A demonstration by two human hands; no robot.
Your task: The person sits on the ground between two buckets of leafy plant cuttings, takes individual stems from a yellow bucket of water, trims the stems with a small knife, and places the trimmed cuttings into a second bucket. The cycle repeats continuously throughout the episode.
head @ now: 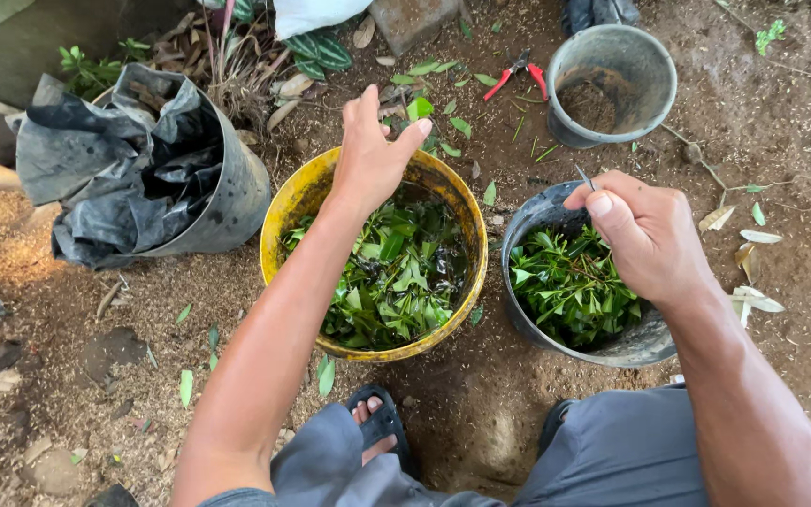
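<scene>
Yellow plastic bucket (279,218), largest item in hand, sits on bare soil between the person's knees, about half full of green leafy cuttings (396,282) lying in dark water. Judged heavy with that load and slick on the wet rim; a two-handed hold under the rim would suit better than one edge.

Dark grey bucket (645,345) just right of it, touching or nearly so, also holds green cuttings (570,286). Similar weight likely, wall looks stiff.

Metal drum lined with black plastic sheet (124,169) stands to the left, apart from the yellow bucket. A smaller grey pot (645,66) with soil in it stands farther off, upper right; red-handled pruners (518,75) lie on the ground beside it.

Left hand (368,155) hovers over the far rim of the yellow bucket, fingers (415,131) spread and released, holding nothing.

Right hand (645,235) is over the grey bucket's rim, fingers clenched in a pinch on a thin stem or sliver (584,177); too small to say which.

Cuttings themselves: light, soft, limp when wet, leaves tear easily. Judged best taken by the stem, not the blade. Loose leaves are scattered on the soil round both buckets.
</scene>
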